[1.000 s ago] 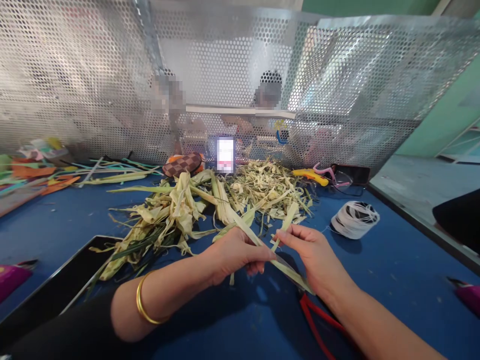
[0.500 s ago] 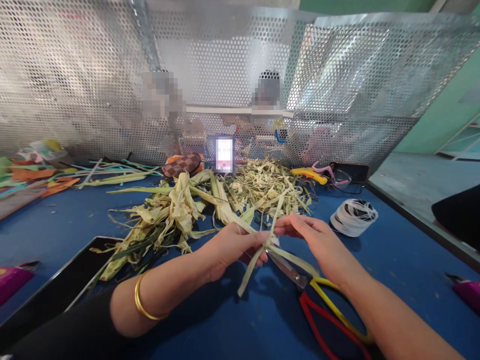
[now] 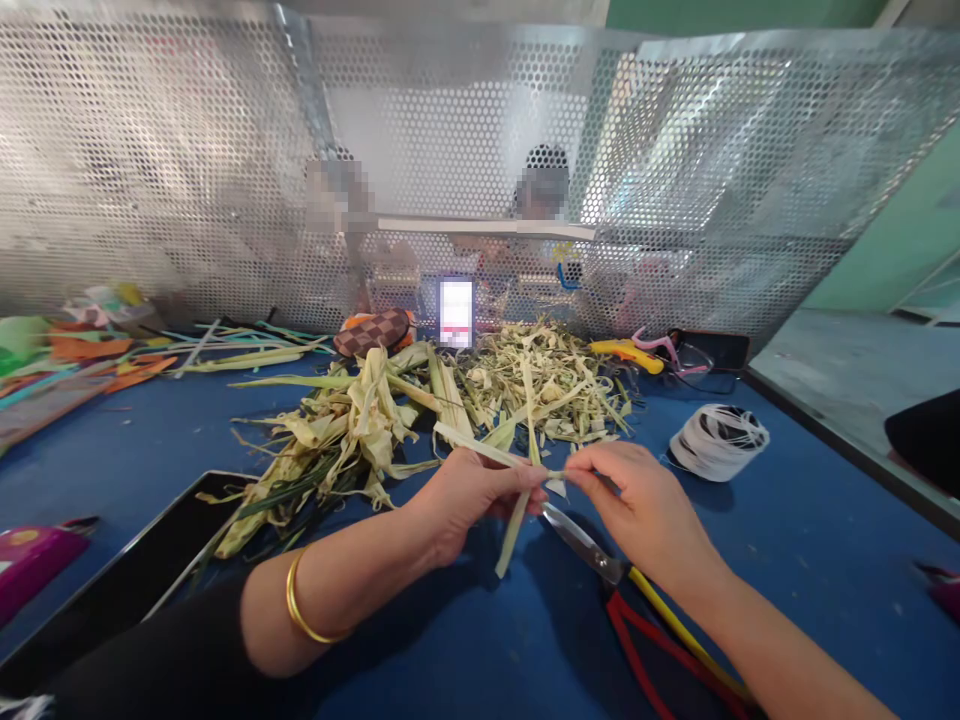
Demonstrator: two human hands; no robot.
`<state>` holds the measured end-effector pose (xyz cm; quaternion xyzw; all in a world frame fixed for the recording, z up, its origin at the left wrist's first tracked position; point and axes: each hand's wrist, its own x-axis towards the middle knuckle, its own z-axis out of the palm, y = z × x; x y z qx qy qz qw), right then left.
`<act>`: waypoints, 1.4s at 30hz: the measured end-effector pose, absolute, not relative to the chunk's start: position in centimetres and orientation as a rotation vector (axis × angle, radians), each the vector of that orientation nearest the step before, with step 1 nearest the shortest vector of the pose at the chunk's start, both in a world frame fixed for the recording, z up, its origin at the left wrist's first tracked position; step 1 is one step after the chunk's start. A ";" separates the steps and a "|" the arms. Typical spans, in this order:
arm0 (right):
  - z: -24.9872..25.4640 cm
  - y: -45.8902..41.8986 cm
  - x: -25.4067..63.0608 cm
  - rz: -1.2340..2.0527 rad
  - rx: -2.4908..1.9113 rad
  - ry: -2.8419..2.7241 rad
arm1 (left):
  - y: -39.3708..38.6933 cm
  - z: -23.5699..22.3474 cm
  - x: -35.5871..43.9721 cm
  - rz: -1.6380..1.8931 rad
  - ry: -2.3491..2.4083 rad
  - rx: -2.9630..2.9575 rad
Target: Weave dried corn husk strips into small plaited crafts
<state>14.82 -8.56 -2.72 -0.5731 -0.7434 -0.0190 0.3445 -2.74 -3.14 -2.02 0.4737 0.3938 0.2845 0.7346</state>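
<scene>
- The left hand [image 3: 476,505] is closed, thumb against fingers, gripping pale husk strips [image 3: 511,545] where they cross.
- From that grip one strip slants up and left past the knuckles; another stands out both ways, its upper end reaching toward the tabletop's far edge, its lower end hanging toward the near side.
- The right hand [image 3: 645,505] pinches a narrow end between thumb and forefinger, just beside the left fingertips, so a short bit of strip spans the two grips.
- Scissors [image 3: 600,562] lie below the hands on the blue tabletop [image 3: 442,650], blade tips near the left fingertips, red and yellow handles toward the near edge; whether the tips touch the strips cannot be told.
- Beyond the left hand lies a heap of whole husks [image 3: 330,440]; beyond both hands, a heap of shreds [image 3: 555,370] near the far edge.
- A spool of white string [image 3: 718,443] stands near the tabletop's right edge, apart from the right hand.
</scene>
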 end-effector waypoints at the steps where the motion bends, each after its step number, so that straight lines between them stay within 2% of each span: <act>1: -2.8 -8.7 14.7 -0.193 -1.449 -1.907 | -3.2 -1.9 -2.8 0.642 0.844 1.020; 3: -2.8 -8.9 14.5 -0.402 -1.383 -1.850 | -3.2 -1.8 -2.8 0.670 0.806 0.991; 6: -2.9 -9.0 14.2 -0.495 -1.379 -1.810 | -3.2 -1.7 -2.9 0.661 0.775 0.996; 14: -2.5 -9.0 13.8 -0.269 -1.386 -2.124 | -3.7 -2.0 -2.6 0.661 0.867 1.081; 32: -2.7 -8.8 14.6 -0.301 -1.423 -2.085 | -3.2 -1.3 -3.0 0.592 0.823 1.046; 38: -2.6 -9.2 14.2 -0.454 -1.387 -1.869 | -3.4 -1.5 -2.7 0.666 0.874 1.089; 42: -3.0 -9.6 13.4 -0.191 -1.514 -1.839 | -3.7 -1.7 -2.5 0.735 0.897 1.053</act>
